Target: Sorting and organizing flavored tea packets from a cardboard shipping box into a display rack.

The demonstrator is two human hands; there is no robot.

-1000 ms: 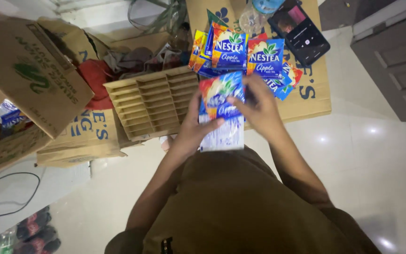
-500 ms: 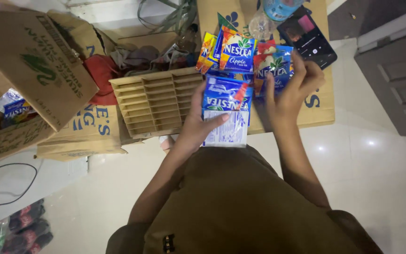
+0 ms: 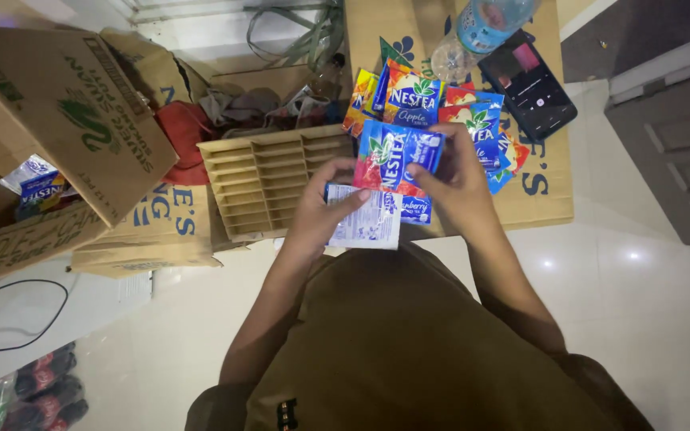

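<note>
**Sachets fanned between both hands**

Head view: my left hand [image 3: 321, 211] pinches the lower sachets [image 3: 373, 219] by their left edge, thumb on top, so the stack stays flat. My right hand [image 3: 453, 187] grips the blue drink sachet [image 3: 397, 156] from the right side, tilting it up off the stack, perhaps so its face shows. More sachets [image 3: 441, 104] lie piled on flattened cardboard [image 3: 549, 187] just beyond. The slotted cardboard divider [image 3: 261, 179] sits to the left, nearly touching my left hand; white floor [image 3: 648, 295] lies open to the right

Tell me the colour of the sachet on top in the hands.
Mostly blue, with red near its lower edge, on the top sachet; the head view shows it.
</note>
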